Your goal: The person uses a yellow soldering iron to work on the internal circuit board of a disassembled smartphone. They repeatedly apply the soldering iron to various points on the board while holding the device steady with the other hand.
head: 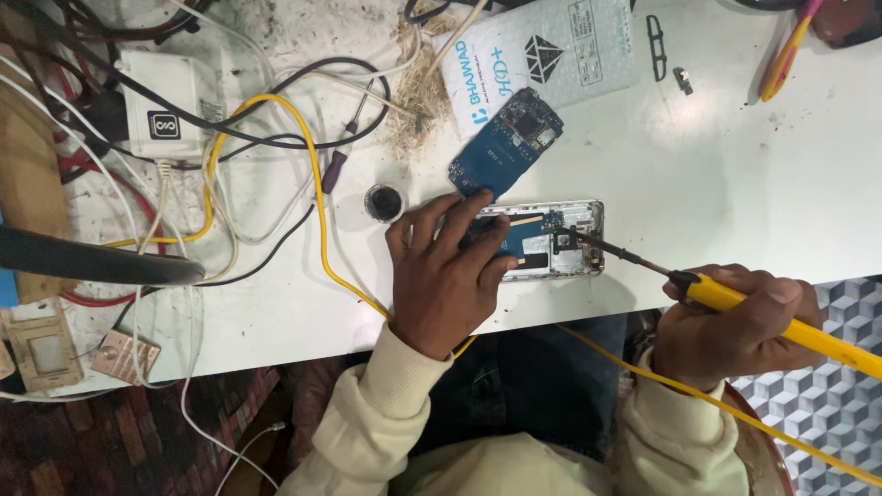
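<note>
An opened phone with its blue board exposed lies near the front edge of the white table. My left hand rests on its left end, fingers spread and pressing it down. My right hand grips a yellow-handled soldering iron, whose dark tip touches the phone's board near its middle. A separate blue circuit board lies just beyond my left fingertips.
A small round black pot sits left of my left hand. A yellow cable, tangled wires and a white adapter fill the left. A white printed packet lies at the back; scissors at far right.
</note>
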